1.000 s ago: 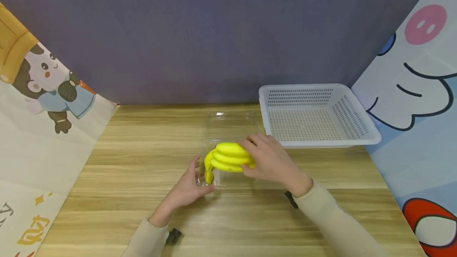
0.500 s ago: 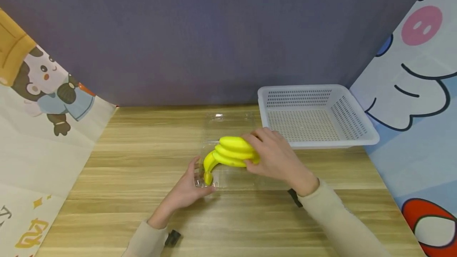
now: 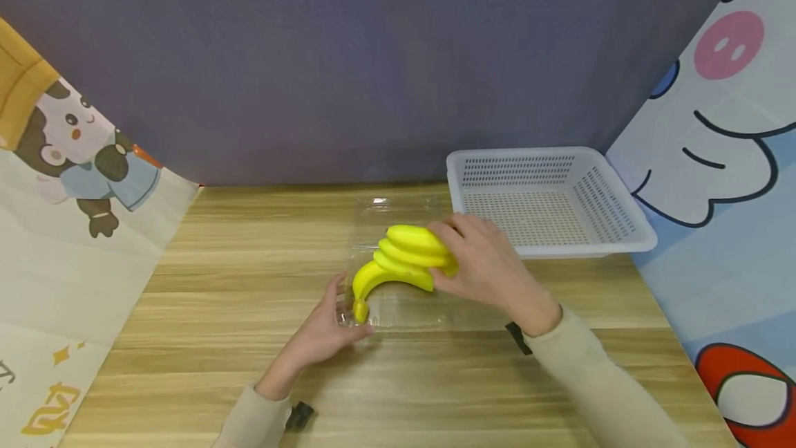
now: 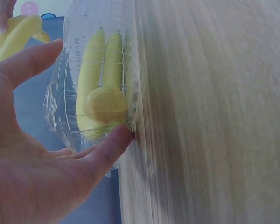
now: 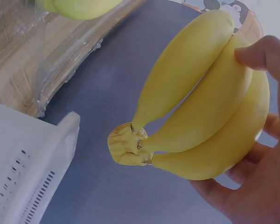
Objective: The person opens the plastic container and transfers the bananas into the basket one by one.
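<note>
My right hand (image 3: 481,261) grips a bunch of yellow bananas (image 3: 413,244) by its right end, thumb on one side and fingers on the other. Three bananas joined at a brown-yellow stem (image 5: 128,145) show in the right wrist view, raised above the box. Under it lies an open clear plastic clamshell box (image 3: 410,313) with more bananas (image 3: 362,289) inside, partly covered by the held bunch. My left hand (image 3: 320,330) holds the box's near left corner, thumb along the front and fingers at the left side. Through the box wall, the left wrist view shows bananas (image 4: 91,70).
A white perforated plastic basket (image 3: 525,216) stands at the back right, close beside the box. The box's clear lid (image 3: 398,216) is folded back flat toward the grey partition (image 3: 373,75). Printed panels (image 3: 715,171) flank the wooden table (image 3: 236,261).
My right hand has lifted the banana bunch and moved it slightly back and right. More of the bananas beneath have come into sight. The left hand stays at the box corner.
</note>
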Action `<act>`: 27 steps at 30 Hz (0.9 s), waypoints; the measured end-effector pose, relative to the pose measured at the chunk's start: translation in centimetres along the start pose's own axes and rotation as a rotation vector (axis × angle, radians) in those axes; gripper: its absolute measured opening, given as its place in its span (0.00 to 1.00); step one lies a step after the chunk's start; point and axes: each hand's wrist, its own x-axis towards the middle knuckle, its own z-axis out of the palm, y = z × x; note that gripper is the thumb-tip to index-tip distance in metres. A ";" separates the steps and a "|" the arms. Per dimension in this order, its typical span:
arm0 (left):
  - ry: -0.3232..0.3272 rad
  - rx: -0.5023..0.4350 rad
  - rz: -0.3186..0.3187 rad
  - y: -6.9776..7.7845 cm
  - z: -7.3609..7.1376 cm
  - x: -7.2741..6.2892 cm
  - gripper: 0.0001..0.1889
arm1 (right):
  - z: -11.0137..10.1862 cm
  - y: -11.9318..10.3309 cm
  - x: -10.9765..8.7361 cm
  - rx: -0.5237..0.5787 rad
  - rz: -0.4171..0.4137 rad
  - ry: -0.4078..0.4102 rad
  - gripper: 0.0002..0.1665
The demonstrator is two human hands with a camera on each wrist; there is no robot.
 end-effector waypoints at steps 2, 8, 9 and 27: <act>0.000 0.001 -0.003 0.0 0.0 0.0 0.62 | -0.1 0.2 0.1 -0.009 -0.006 0.001 0.36; 0.001 0.002 -0.008 0.0 0.0 0.0 0.62 | -0.9 0.5 0.6 -0.029 -0.024 -0.016 0.36; 0.001 0.001 -0.007 0.0 0.0 0.0 0.62 | -1.0 0.6 0.7 -0.031 -0.025 -0.018 0.36; 0.006 -0.004 -0.010 0.1 0.0 0.0 0.63 | -2.5 2.1 0.9 -0.096 0.002 -0.010 0.36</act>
